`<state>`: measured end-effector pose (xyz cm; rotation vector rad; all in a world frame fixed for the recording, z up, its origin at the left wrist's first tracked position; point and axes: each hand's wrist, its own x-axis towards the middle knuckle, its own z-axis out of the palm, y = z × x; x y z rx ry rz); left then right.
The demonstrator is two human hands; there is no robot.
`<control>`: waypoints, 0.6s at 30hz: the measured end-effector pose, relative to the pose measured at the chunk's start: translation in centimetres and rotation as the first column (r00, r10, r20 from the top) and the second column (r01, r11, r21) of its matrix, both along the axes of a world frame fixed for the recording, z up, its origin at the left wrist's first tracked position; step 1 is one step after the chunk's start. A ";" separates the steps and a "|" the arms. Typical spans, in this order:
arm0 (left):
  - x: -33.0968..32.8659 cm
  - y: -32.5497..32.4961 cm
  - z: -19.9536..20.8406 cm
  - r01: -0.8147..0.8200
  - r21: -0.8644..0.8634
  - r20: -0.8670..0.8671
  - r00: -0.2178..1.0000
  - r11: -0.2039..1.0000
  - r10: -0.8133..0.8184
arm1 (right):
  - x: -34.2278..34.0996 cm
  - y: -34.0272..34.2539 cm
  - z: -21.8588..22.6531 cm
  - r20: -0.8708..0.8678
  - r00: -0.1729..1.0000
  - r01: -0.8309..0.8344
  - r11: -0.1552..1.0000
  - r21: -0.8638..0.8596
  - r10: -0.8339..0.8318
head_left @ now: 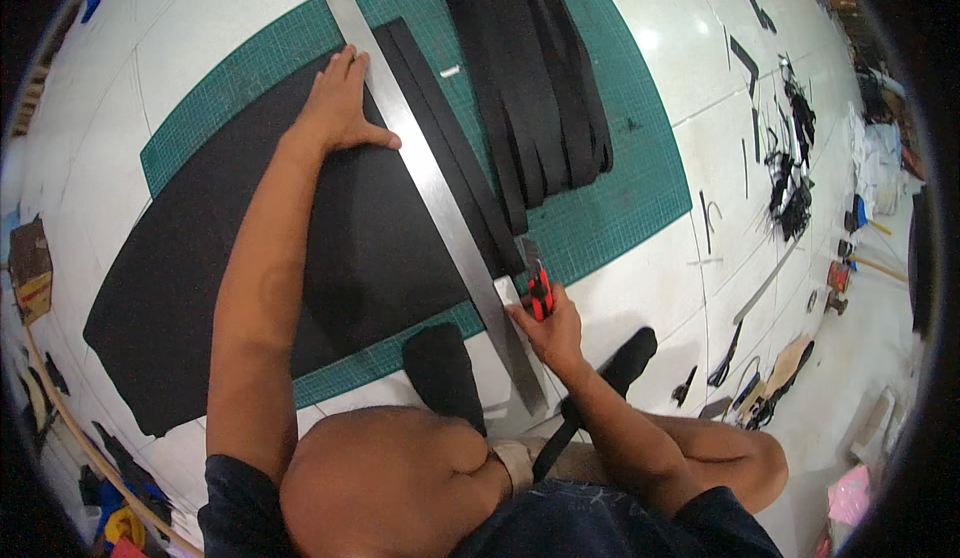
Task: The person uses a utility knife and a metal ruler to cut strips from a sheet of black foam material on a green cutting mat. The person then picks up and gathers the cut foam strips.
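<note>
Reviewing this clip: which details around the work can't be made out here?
- Metal ruler: far end cut off by the head view's top edge.
- Red-and-black knife: handle partly hidden by the right hand, head view.
- Green mat: partly covered by black material, head view.
- Black scraps: too small and tangled to count, head view.

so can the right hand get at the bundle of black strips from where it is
Probably yes: the bundle of black strips lies just beyond the right hand, with nothing bulky between, though the red cutter it holds might need setting down first.
</note>
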<state>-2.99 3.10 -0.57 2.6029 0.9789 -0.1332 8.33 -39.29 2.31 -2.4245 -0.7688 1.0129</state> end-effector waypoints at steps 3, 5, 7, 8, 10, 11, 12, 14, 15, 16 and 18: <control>0.3 -0.6 0.6 -0.030 -0.024 -0.036 0.999 0.999 0.029 | -0.3 -0.7 0.8 -0.088 0.995 0.059 0.991 0.118 -0.048; 0.4 -0.6 0.8 -0.049 -0.017 -0.051 0.998 0.999 0.048 | -0.2 -0.4 0.9 -0.144 0.989 0.054 0.993 0.103 -0.039; -0.2 -0.4 1.0 -0.037 -0.045 -0.038 0.999 0.998 0.035 | -0.3 2.3 3.3 -0.145 0.989 0.034 0.977 0.211 -0.003; -0.5 -0.4 1.0 -0.052 -0.058 -0.026 0.998 0.997 0.050 | 0.5 4.5 3.7 -0.174 0.985 0.040 0.970 0.239 0.002; -0.5 -0.6 1.1 -0.056 -0.061 -0.028 0.998 0.997 0.055 | 2.8 9.6 1.9 -0.136 0.990 0.029 0.933 0.359 0.022; -0.6 -0.5 1.3 -0.059 -0.062 -0.037 0.998 0.996 0.057 | 3.4 13.3 2.0 -0.174 0.985 0.093 0.904 0.417 -0.022; -0.1 -0.5 1.5 -0.061 -0.066 -0.007 0.998 0.996 0.061 | 4.7 16.6 1.4 -0.139 0.990 0.081 0.889 0.450 -0.020; -0.2 -0.5 1.4 -0.071 -0.081 0.017 0.997 0.994 0.073 | 5.6 23.7 1.0 -0.146 0.988 0.100 0.896 0.433 -0.040; -0.4 -0.4 1.4 -0.073 -0.104 0.039 0.996 0.992 0.077 | 6.0 26.8 0.0 -0.119 0.993 0.073 0.885 0.459 -0.020; 0.2 -0.5 1.5 -0.072 -0.115 0.056 0.995 0.991 0.078 | 6.7 29.3 -0.8 -0.119 0.992 0.091 0.864 0.495 -0.037; -0.1 -0.6 1.8 -0.072 -0.104 0.052 0.996 0.992 0.078 | 6.4 33.6 -1.0 -0.059 0.998 0.055 0.890 0.453 -0.031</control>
